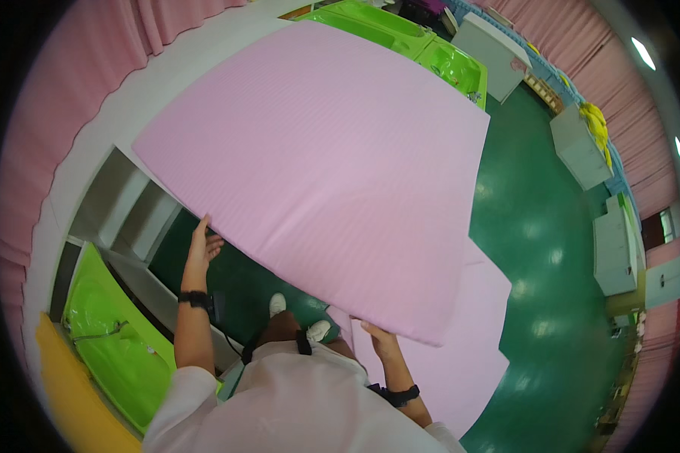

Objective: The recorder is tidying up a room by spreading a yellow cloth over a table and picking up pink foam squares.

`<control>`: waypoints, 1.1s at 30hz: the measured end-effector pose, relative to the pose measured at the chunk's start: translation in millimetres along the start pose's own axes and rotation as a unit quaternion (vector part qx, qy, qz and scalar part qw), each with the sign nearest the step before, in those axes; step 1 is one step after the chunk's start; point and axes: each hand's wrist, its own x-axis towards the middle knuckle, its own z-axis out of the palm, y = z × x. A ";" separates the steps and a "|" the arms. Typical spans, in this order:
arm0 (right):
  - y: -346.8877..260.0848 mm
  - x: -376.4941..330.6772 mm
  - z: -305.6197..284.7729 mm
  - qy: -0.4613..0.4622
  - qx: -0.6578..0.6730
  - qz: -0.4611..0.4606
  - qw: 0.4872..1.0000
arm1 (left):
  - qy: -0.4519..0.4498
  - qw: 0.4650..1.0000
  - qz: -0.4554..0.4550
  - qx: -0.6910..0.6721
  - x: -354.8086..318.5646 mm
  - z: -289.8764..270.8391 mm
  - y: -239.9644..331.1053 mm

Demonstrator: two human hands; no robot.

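The pink mattress [332, 158] blocks ahead; green floor [540, 204] opens rightward.

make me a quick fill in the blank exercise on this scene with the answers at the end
The left hand and right hand are both at the near edge of a large mat whose colour is ____.
The floor is coloured ____.
The nearest green tub lies on the person's ____ side.
The cloth on a white cabinet at the far right is coloured ____.

Missing words: pink; green; left; yellow
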 end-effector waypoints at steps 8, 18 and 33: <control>47.1 -35.9 -58.1 0.278 0.292 -0.025 0.915 | 0.101 0.989 0.069 0.087 109.2 -10.1 44.1; 3.6 33.4 -19.1 0.440 -0.086 -0.030 0.893 | 0.058 0.989 0.131 0.034 201.3 -62.2 118.2; 65.7 101.3 -14.3 0.452 -0.070 0.137 0.879 | 0.179 0.970 0.166 0.007 207.0 -185.1 107.1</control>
